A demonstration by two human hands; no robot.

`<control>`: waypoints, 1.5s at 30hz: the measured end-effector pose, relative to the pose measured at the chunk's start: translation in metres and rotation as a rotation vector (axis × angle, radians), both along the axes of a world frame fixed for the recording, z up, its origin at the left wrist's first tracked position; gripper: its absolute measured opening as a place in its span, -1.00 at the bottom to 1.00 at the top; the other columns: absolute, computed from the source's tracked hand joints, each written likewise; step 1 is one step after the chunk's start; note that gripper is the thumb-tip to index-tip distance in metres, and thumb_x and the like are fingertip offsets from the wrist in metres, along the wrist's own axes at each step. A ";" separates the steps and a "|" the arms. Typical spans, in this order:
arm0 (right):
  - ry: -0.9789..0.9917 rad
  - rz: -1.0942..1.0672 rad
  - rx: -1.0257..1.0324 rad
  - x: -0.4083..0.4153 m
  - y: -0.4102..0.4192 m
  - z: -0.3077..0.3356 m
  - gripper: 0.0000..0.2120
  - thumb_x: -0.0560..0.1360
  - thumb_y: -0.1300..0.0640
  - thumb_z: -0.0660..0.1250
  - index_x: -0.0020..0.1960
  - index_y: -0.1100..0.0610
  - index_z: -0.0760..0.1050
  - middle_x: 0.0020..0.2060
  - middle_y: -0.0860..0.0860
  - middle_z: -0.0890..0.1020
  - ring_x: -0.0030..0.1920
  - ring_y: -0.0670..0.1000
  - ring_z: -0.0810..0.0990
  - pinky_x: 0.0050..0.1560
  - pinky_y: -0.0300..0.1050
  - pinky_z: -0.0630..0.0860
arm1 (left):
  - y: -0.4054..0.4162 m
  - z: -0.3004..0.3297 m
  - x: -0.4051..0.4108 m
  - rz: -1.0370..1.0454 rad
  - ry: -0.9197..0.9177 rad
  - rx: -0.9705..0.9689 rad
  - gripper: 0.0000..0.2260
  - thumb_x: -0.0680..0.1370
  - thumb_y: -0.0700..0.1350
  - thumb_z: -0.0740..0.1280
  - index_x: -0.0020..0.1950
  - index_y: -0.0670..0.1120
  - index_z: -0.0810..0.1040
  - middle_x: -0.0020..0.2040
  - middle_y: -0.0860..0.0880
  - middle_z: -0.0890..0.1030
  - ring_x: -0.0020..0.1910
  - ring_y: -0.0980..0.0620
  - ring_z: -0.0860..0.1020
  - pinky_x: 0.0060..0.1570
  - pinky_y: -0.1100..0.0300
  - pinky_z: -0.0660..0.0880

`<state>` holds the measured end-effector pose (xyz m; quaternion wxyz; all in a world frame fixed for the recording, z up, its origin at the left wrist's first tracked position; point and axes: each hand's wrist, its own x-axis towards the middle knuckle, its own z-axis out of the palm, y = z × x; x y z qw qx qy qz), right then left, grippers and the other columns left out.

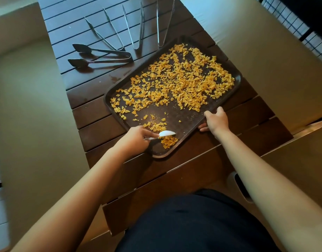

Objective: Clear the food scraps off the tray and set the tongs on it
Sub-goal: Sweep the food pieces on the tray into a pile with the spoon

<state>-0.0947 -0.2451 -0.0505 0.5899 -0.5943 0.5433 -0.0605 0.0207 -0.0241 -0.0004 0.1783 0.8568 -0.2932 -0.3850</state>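
Observation:
A dark brown tray (182, 120) lies slanted on the slatted wooden table, strewn with orange-yellow food scraps (178, 82). My left hand (136, 139) grips a small white scraper (166, 133) at the tray's near corner, its blade against a small heap of scraps (168, 141). My right hand (215, 122) grips the tray's near right rim, thumb on top and fingers underneath. Several metal tongs lie fanned out beyond the tray: a spoon-tipped pair (100, 56) at the left and slimmer pairs (136, 26) toward the back.
The dark table (94, 110) runs away from me, with beige floor (29, 115) to its left and a pale surface (265, 57) to its right. A white bin opening (241, 186) shows below the table's near right edge, by my right forearm.

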 end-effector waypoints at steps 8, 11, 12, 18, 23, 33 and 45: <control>0.032 -0.014 -0.090 0.000 0.006 0.000 -0.60 0.54 0.21 0.16 0.35 0.27 0.21 -0.12 0.18 0.51 -0.53 -0.01 0.56 -0.60 -0.24 0.47 | -0.047 -0.005 -0.001 -0.013 -0.156 -0.089 -0.66 0.59 -0.24 0.18 0.28 0.06 0.51 0.12 -0.06 0.43 0.01 0.02 0.45 -0.03 0.26 0.39; 0.028 -0.014 -0.096 0.000 0.006 0.000 -0.56 0.54 0.21 0.16 0.39 0.25 0.18 -0.16 0.16 0.51 -0.54 -0.02 0.55 -0.61 -0.24 0.47 | -0.043 -0.003 -0.007 -0.092 -0.133 -0.045 -0.63 0.55 -0.27 0.20 0.25 0.09 0.53 0.07 0.00 0.41 0.03 0.02 0.45 -0.02 0.22 0.43; 0.029 -0.012 -0.102 0.000 0.006 0.000 -0.56 0.54 0.21 0.16 0.39 0.26 0.18 -0.21 0.13 0.50 -0.53 -0.01 0.55 -0.60 -0.23 0.48 | -0.038 -0.001 -0.008 -0.127 -0.126 -0.033 -0.62 0.54 -0.28 0.20 0.24 0.10 0.54 0.06 0.01 0.41 0.03 0.03 0.45 0.00 0.21 0.45; 0.039 -0.024 -0.141 0.001 0.007 -0.004 -0.64 0.54 0.20 0.17 0.29 0.29 0.24 -0.13 0.22 0.53 -0.58 -0.03 0.54 -0.60 -0.20 0.47 | -0.002 0.007 0.001 -0.170 -0.077 0.016 -0.66 0.54 -0.27 0.21 0.18 0.08 0.59 0.12 0.00 0.44 0.09 0.03 0.46 0.03 0.22 0.46; 0.036 -0.036 -0.159 0.000 0.007 -0.006 -0.64 0.54 0.18 0.16 0.30 0.28 0.24 -0.07 0.26 0.56 -0.64 -0.11 0.51 -0.63 -0.28 0.43 | -0.011 0.002 0.016 0.128 -0.165 -0.106 -0.67 0.58 -0.24 0.19 0.28 0.03 0.52 0.17 -0.09 0.44 -0.18 0.14 0.42 -0.31 0.42 0.34; 0.032 -0.042 -0.179 0.000 0.010 -0.004 -0.78 0.54 0.18 0.16 0.18 0.17 0.27 -0.14 0.20 0.54 -0.60 -0.09 0.52 -0.63 -0.29 0.42 | 0.002 -0.001 0.005 -0.022 -0.053 -0.015 -0.73 0.58 -0.19 0.22 0.22 0.05 0.56 0.10 -0.03 0.47 -0.19 0.11 0.48 -0.28 0.34 0.42; 0.018 -0.047 -0.205 0.000 0.010 -0.005 -0.86 0.55 0.17 0.16 0.05 0.16 0.23 -0.13 0.21 0.53 -0.64 -0.14 0.50 -0.66 -0.32 0.38 | -0.027 -0.003 -0.004 -0.049 -0.058 -0.059 -0.67 0.58 -0.25 0.19 0.26 0.06 0.53 0.32 -0.11 0.42 -0.20 0.16 0.45 -0.27 0.41 0.45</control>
